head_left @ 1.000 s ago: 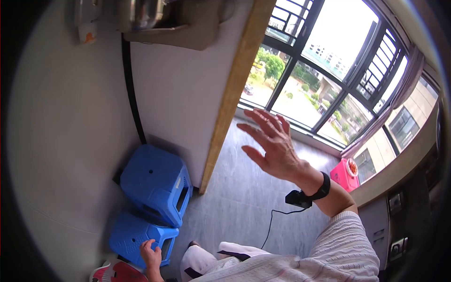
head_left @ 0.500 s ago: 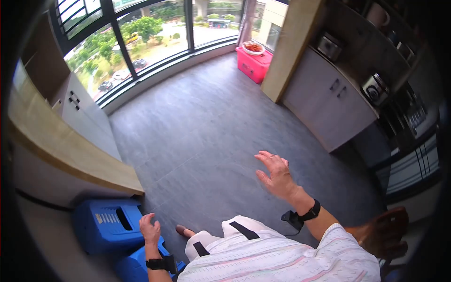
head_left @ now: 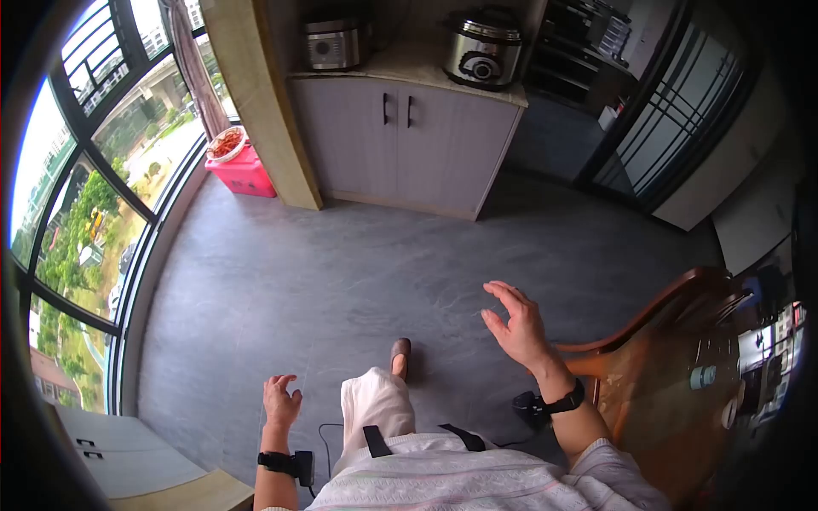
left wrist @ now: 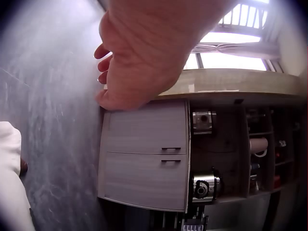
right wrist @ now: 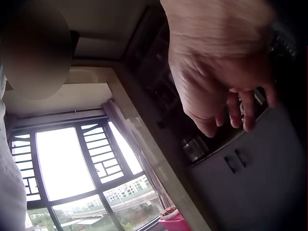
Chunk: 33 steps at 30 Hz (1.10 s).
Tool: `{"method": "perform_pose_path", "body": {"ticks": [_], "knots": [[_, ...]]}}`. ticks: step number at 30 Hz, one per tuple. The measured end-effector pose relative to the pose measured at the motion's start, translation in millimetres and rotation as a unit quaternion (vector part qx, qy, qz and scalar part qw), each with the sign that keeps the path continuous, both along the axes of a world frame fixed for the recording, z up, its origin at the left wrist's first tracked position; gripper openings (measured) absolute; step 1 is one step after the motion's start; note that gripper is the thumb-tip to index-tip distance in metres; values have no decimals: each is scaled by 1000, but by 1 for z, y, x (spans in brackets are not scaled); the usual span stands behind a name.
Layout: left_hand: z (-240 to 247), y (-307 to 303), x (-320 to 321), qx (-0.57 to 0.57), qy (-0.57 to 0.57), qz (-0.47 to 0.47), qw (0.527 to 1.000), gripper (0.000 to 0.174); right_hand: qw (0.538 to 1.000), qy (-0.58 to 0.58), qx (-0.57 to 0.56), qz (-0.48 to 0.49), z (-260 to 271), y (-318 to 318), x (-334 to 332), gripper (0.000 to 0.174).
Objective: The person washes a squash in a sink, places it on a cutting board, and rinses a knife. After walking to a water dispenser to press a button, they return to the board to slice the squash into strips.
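My left hand [head_left: 281, 402] hangs over the floor at my side, empty, with its fingers loosely bent; in the left wrist view the same hand [left wrist: 144, 57] crosses the top of the picture. Held out ahead of my body, the right hand [head_left: 518, 330] has nothing in it, its thumb apart from the fingers. The right wrist view has this hand [right wrist: 216, 77] with its fingers hanging loosely. Nearest to the right hand is the edge of a glossy brown wooden table [head_left: 635, 404].
Across the grey floor [head_left: 358, 264] stands a low cabinet [head_left: 400, 157] bearing an electric pressure cooker [head_left: 484, 49] and a silver appliance [head_left: 334, 44]. A pink box [head_left: 247, 173] with a dish of red food [head_left: 226, 145] sits by the window. A pale cabinet [head_left: 128, 456] lies at lower left.
My view has swung right, from the blue stools and window toward the cabinet and wooden table. The right hand has come down from its raised position. Both hands stay empty.
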<state>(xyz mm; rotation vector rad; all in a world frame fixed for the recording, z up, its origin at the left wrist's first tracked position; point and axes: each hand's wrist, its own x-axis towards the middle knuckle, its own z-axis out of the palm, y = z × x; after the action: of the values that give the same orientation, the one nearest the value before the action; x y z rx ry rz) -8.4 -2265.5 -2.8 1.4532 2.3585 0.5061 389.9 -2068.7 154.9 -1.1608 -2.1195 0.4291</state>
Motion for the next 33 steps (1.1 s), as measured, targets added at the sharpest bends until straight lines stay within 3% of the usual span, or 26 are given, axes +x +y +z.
{"method": "perform_pose_path", "body": {"ticks": [5, 9, 13, 17, 20, 25, 28, 33], "knots": [[-6, 189, 27, -11, -25, -65, 998, 35, 995, -31, -32, -89, 21, 112, 62, 36], [17, 361, 84, 9, -10, -217, 976, 35, 970, -5, -63, -235, 19, 151, 131, 36], [33, 524, 185, 78, -35, -329, 940, 34, 928, -3, -118, -354, 0, 190, 216, 37], [32, 631, 318, 124, -91, -415, 897, 34, 896, 24, -148, -417, -25, 258, 308, 37], [15, 699, 411, 103, -105, -466, 872, 34, 891, -8, -137, -432, -35, 326, 384, 37], [1, 810, 536, 53, -125, -464, 875, 34, 890, -22, -154, -428, -11, 455, 478, 38], [25, 902, 599, 108, -153, -444, 876, 33, 918, -31, -153, -363, 2, 582, 511, 38], [-5, 1033, 653, 90, -138, -427, 889, 32, 967, -10, -83, -242, -10, 764, 537, 35]]}}
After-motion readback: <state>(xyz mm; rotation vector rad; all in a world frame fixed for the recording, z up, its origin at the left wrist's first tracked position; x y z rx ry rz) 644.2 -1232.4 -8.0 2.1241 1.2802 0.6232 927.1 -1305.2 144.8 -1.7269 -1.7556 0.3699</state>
